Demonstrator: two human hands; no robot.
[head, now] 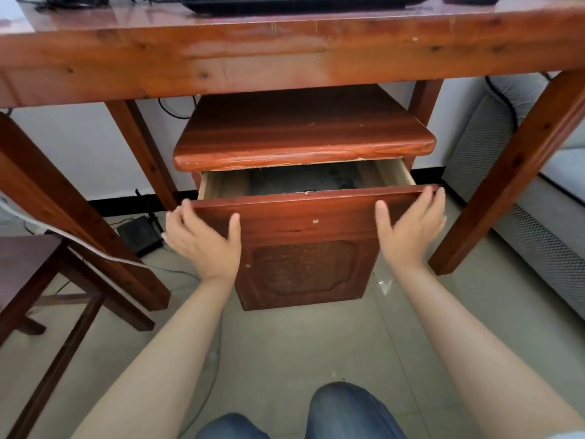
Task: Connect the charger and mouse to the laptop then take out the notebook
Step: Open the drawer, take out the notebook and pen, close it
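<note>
Two bare hands gripped drawer front [313,213] of small red-brown wooden cabinet [304,270] under desk [285,55]. Left hand [202,239] at 9 o'clock end of panel, thumb flat on face, fingers curled round corner. Right hand [411,226] at 3 o'clock end, thumb on face, fingertips hooked over top edge. Both partly closed on panel, neither wide.

No brands, labels or readable writing anywhere.

Drawer pulled partly out: pale unfinished wood side walls [395,172], dark mottled lining on bottom, contents too dim to identify. Notebook not made out; cannot tell whether inside. Small pale round stud on drawer front at centre, no handle seen. Door below with carved, recessed panel of rough dark texture, scalloped outline. Cabinet top [304,134] a thick slab, rounded glossy edge, chipped finish along underside.

Desk of glossy orange-red varnished wood with dark knots, square legs. Laptop [300,3] as black slab at 12 o'clock on desk, only front edge in frame. Black cables [63,1] at 11 o'clock corner; dark object at 1 o'clock, possibly mouse, cut by frame.

Black boxy device [139,236] on floor at 9 o'clock of cabinet. White cable [79,242] crossed dark wooden chair [47,280]. Grey mesh-textured sofa [512,185] at 3 o'clock. Beige glossy floor tiles. Blue denim knees [348,413] at 6 o'clock.
</note>
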